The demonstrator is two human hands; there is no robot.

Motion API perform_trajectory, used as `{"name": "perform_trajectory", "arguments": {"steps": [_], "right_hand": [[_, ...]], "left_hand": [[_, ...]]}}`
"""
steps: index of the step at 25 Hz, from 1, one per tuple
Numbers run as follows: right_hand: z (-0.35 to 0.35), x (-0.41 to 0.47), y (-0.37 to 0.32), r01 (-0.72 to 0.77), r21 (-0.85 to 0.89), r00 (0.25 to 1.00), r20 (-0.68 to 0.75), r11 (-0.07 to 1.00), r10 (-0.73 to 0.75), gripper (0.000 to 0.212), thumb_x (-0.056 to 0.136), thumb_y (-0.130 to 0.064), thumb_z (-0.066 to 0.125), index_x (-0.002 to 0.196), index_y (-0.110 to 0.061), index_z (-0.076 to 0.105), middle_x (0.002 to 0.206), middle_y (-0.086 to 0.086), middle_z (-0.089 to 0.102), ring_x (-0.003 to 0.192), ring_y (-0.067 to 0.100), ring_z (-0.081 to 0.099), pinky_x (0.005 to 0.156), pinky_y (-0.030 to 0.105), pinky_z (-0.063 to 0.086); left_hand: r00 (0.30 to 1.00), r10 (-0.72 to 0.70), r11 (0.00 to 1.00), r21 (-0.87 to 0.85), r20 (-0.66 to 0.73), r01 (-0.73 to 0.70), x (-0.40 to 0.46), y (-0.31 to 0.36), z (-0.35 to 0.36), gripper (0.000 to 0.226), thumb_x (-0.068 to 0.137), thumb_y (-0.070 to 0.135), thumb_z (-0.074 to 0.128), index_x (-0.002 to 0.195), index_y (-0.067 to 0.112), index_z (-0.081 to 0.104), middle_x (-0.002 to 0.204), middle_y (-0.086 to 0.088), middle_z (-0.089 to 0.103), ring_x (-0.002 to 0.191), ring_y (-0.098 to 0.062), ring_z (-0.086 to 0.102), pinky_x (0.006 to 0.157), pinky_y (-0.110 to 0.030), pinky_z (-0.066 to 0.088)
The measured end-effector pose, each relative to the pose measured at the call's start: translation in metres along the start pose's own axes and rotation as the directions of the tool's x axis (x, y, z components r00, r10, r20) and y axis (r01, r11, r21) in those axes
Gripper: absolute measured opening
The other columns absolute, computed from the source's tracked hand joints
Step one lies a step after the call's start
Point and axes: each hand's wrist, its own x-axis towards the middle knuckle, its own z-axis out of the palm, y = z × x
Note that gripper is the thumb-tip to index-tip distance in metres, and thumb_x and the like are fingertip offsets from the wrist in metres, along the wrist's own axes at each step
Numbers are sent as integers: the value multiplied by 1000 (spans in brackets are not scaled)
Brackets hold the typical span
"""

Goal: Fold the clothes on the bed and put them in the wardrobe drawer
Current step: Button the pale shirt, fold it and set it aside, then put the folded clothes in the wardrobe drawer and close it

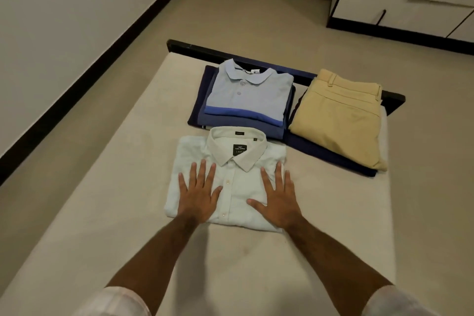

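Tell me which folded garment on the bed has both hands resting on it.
The white shirt, nearest the person. The left hand and right hand lie flat on it; the blue polo and beige trousers lie farther away, untouched.

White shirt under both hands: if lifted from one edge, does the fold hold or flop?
Probably flops: the white shirt looks like thin cloth folded in layers, so one-edge lifting may undo it. Likely light. The left hand and right hand press it flat on the bed; sliding both hands underneath seems safer.
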Motion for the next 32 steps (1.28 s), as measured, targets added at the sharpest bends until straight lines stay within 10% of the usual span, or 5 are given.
{"name": "perform_trajectory", "arguments": {"steps": [7,12,21,32], "right_hand": [[-59,-8,15,95,-14,973,210,995,-90,102,87,-83,39,160,-34,-12,161,10,-35,154,37,-13,125,50,3],[-208,-56,52,355,-115,934,78,928,-348,97,91,-79,36,162,-27,-6,167,10,-20,155,32,-11,125,51,-3],[-458,-130,102,371,-195,925,-10,908,-380,92,95,-73,37,162,-23,0,169,9,-10,156,30,-5,125,49,-1],[-594,-107,163,323,-323,926,-85,889,-367,89,95,-74,33,162,-24,3,170,7,-8,156,31,1,125,53,4]], "left_hand": [[972,-162,973,191,167,129,-12,41,-79,72,101,58,6,159,18,-9,167,-8,-9,154,-30,-5,123,-56,4],[986,-163,955,247,-19,163,-70,148,-192,91,87,68,-20,160,20,6,167,-9,3,154,-33,6,120,-60,11],[990,-113,980,156,-80,124,-76,318,-397,78,95,67,-3,159,22,-6,167,-4,-10,154,-29,-9,121,-61,3],[986,-13,994,107,-168,32,-2,422,-486,86,90,66,-13,160,19,5,168,-5,2,155,-27,-2,120,-63,1]]}}
